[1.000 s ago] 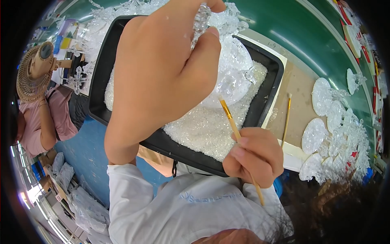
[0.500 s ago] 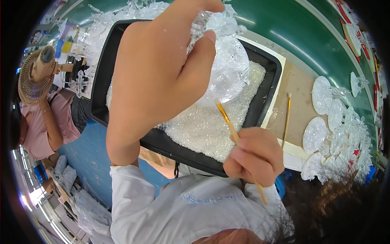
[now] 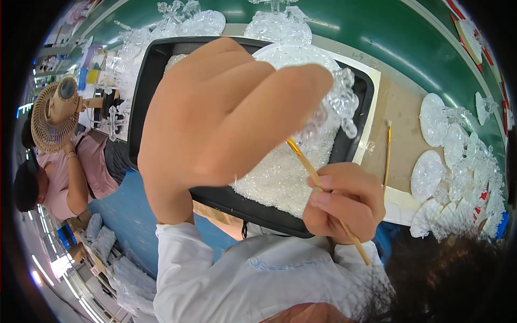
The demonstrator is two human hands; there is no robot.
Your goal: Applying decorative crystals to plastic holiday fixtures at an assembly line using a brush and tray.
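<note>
Brush (image 3: 308, 166) is pinched by right hand (image 3: 353, 202), likely for control; clear ornament (image 3: 344, 99) is gripped by left hand (image 3: 215, 118) over tray (image 3: 258, 219), presumably so grit (image 3: 283, 185) is caught.

Brush: pale yellow wood handle, gold metal band (image 3: 308, 168). Clear piece (image 3: 345, 99): colourless, with white glints. Granules (image 3: 280, 189): white, speckled with bright sparkle. Tray (image 3: 221, 201): plain matte black. Tabletop (image 3: 371, 29): deep green, streaked with whitish reflections. Board (image 3: 401, 118): flat tan-brown. Spare brush (image 3: 388, 153): golden-yellow handle. Shirt (image 3: 215, 285): white, pale blue lettering across it. Floor (image 3: 132, 210): mid blue with lighter flecks. Fan (image 3: 51, 116): beige, grey hub, ribbed grille pattern. Co-worker's top (image 3: 99, 167): solid pale pink.
</note>
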